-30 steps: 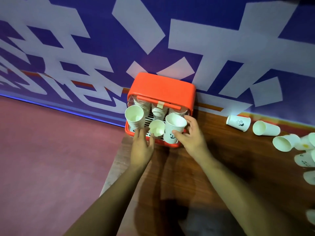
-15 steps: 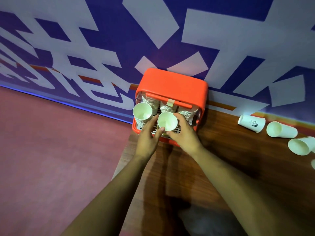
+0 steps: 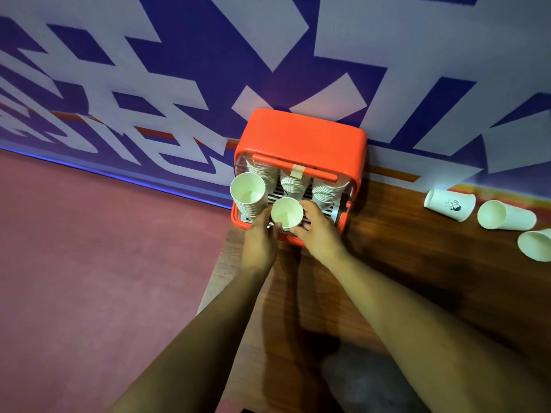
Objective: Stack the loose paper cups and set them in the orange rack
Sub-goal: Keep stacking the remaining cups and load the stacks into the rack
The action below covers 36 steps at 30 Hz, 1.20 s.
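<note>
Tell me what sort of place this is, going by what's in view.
Likely a drinks station at an event or exhibition hall: a large printed blue-and-white banner backs a wooden table, red carpet covers the floor, and an orange rack holds stacked paper cups.

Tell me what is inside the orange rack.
Inside the orange rack: three back stacks of paper cups, a front left stack, and a front middle stack held between left hand and right hand. Its top hides the back stacks' mouths; the right hand covers the front right corner.
</note>
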{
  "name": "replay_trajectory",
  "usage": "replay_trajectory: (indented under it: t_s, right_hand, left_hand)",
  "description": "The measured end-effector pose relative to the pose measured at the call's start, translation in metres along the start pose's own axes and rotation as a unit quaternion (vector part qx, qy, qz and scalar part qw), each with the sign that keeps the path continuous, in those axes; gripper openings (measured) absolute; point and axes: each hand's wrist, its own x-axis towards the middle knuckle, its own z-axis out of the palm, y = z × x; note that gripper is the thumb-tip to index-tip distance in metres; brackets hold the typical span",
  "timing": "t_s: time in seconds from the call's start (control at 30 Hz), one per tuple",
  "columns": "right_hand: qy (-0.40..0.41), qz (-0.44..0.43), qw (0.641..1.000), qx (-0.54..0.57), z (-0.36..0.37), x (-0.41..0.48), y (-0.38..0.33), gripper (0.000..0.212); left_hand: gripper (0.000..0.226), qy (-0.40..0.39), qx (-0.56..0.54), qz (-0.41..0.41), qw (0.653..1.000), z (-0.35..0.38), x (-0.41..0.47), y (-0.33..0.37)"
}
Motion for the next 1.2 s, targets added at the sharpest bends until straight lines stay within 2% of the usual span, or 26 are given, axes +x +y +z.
replay_trajectory:
  t_s: [0.1, 0.2, 0.27, 0.4, 0.53, 0.63, 0.77, 0.93, 1.2]
  right_hand:
    - [-0.001, 0.012, 1.0, -0.002, -0.006, -0.005, -0.001, 0.064]
    - [0.004, 0.03, 1.0, -0.007, -0.023, -0.021, 0.001, 0.059]
    - [0.003, 0.032, 0.999, -0.035, -0.042, -0.04, 0.011, 0.055]
    - [0.04, 0.047, 0.99, -0.129, -0.102, -0.074, 0.044, 0.042]
    - [0.118, 0.137, 0.959, -0.217, -0.183, -0.09, 0.075, 0.04]
    - [0.181, 0.151, 0.941, -0.244, -0.239, -0.092, 0.099, 0.042]
    - [0.245, 0.17, 0.911, -0.285, -0.3, -0.087, 0.131, 0.048]
    - [0.213, 0.155, 0.903, -0.339, -0.345, -0.069, 0.163, 0.059]
    - [0.146, 0.123, 0.893, -0.407, -0.371, -0.033, 0.199, 0.062]
  left_hand:
    - [0.038, 0.015, 0.01, -0.004, 1.0, -0.001, -0.005, 0.003]
    - [0.032, 0.066, 0.012, -0.008, 0.998, -0.002, -0.017, 0.007]
    - [0.026, 0.066, 0.019, 0.002, 0.998, 0.0, -0.03, 0.015]
    - [0.019, -0.048, 0.04, 0.05, 0.997, 0.026, -0.047, 0.033]
    - [0.014, -0.159, 0.088, 0.093, 0.979, 0.078, -0.036, 0.071]
    - [0.016, -0.195, 0.111, 0.12, 0.967, 0.122, -0.02, 0.11]
    - [0.032, -0.217, 0.148, 0.149, 0.953, 0.178, 0.009, 0.151]
    - [0.05, -0.249, 0.18, 0.159, 0.938, 0.24, 0.04, 0.19]
    - [0.065, -0.286, 0.285, 0.253, 0.879, 0.308, 0.072, 0.207]
